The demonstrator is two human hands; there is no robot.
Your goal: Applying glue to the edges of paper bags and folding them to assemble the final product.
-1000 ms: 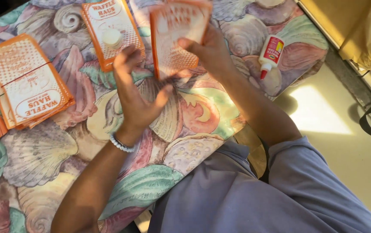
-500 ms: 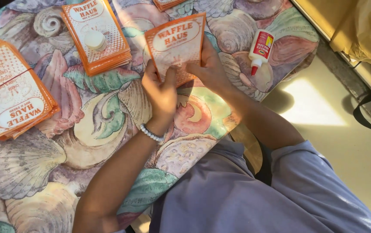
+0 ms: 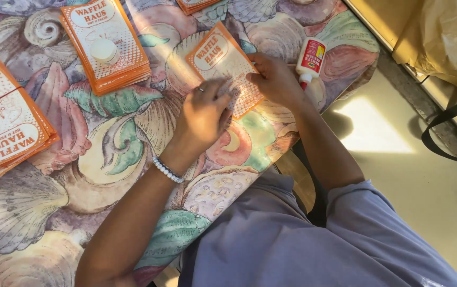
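- Orange-and-white printed paper sheet [image 3: 223,66] lies flat and askew on the seashell-patterned tablecloth [image 3: 106,159], near the table's right edge.
- Left hand [image 3: 203,118] rests palm-down on the sheet's lower corner, fingers spread loosely and pressing on the paper rather than curled round anything; a ring shows on one finger and a beaded bracelet [image 3: 167,170] circles the wrist just below the sheet.
- Right hand [image 3: 276,79] presses on the sheet's right edge, fingertips bent down onto the paper; whether it pinches the edge or only pushes on it I cannot tell.
- White glue bottle [image 3: 310,58] with a red label lies on its side just right of the sheet, touching or nearly touching the back of the right hand, its nozzle pointing toward the table edge.
- Left of the sheet, well apart, sits a stack of the same orange sheets [image 3: 106,45] with a small white round cap [image 3: 104,50] on top.
- Farther left of the sheet, at the picture's edge, lies another stack of orange sheets [image 3: 5,125].
- Above the sheet, a third orange stack [image 3: 196,5] is cut off by the top border.
- Below the sheet, the person's grey-blue shirt [image 3: 292,239] covers the table's near edge.
- Right of the sheet, beyond the table, a sunlit floor [image 3: 414,175] and a crumpled tan bag [image 3: 446,37] show.
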